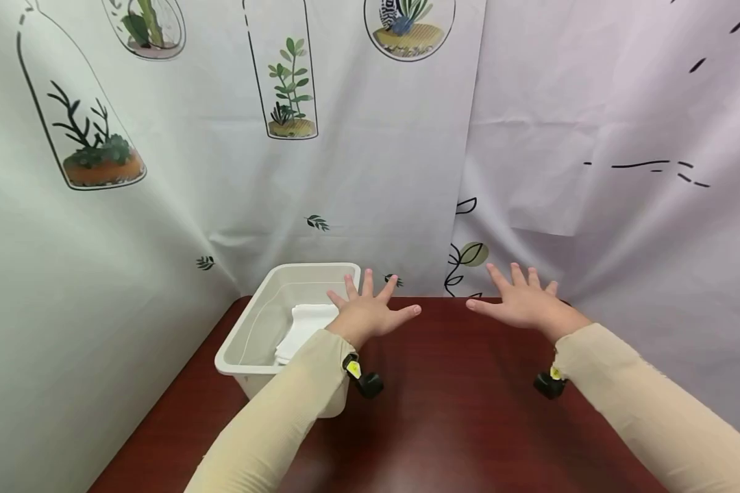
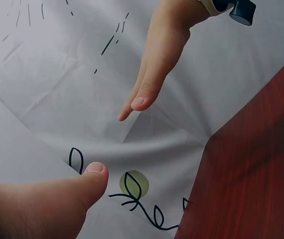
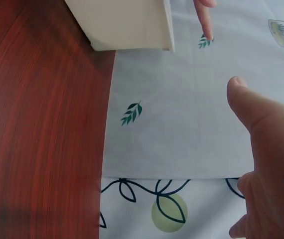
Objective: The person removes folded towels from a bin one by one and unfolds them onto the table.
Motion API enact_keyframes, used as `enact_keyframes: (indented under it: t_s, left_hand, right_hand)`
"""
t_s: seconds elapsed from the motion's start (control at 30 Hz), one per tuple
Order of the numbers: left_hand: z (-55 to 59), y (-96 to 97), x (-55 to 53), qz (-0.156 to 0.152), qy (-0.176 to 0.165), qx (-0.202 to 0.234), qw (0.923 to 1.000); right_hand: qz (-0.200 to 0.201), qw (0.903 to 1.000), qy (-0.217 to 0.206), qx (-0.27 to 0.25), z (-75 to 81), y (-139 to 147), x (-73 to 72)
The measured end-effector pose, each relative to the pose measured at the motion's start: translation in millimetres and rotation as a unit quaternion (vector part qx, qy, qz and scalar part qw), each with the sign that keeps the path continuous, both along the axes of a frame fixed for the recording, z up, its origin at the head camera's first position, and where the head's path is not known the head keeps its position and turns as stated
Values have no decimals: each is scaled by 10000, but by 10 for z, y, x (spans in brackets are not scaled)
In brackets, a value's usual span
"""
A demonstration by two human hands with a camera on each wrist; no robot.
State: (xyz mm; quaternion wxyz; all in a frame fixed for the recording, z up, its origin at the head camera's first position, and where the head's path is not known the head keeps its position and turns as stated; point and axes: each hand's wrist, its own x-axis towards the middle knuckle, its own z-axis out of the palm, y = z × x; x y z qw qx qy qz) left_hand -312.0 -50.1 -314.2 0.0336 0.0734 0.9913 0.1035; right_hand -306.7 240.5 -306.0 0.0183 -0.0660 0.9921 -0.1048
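With fingers spread and straight, my left hand (image 1: 368, 313) hovers over the table near the right side of a white plastic bin (image 1: 229, 366). It holds nothing. Inside the bin lies a folded white cloth or paper stack (image 1: 311, 320), partly hidden by the bin's wall and my left forearm. My right hand (image 1: 526, 301) is raised at the right, its fingers also spread and holding nothing. A wide gap separates the two hands. The left wrist view shows the right hand (image 2: 164, 55) in side profile; in the right wrist view the bin (image 3: 127, 25) appears at the top.
A dark red wood-grain table (image 1: 444, 411) spreads below both hands. Behind it hangs a white curtain (image 1: 376, 185) printed with plants in jars, meeting the table's back edge. Small black cameras (image 1: 370, 385) are strapped at both wrists.
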Motion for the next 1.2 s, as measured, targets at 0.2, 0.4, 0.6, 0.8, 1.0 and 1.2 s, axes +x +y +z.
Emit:
enact_keyframes:
  t_s: [0.2, 0.4, 0.6, 0.8, 1.0, 1.2]
  left_hand:
    - [18, -53, -43, 31, 76, 52, 10000]
    - [77, -128, -91, -20, 339, 246, 9991]
    - [130, -261, -167, -129, 791, 535, 9953]
    - [162, -463, -264, -161, 1258, 731, 9892]
    - [213, -699, -346, -41, 1403, 741, 9873]
    - [273, -913, -403, 85, 1307, 780, 9883]
  right_hand:
    - [220, 9993, 297, -97, 12, -80, -30]
    - [421, 9956, 829, -146, 19, -199, -103]
    - [584, 9918, 1064, -402, 28, -367, -168]
    - [786, 9881, 1148, -659, 39, -638, -214]
    - [1077, 9817, 1247, -953, 29, -939, -241]
    - [1232, 9794, 1153, -1107, -9, -1187, -257]
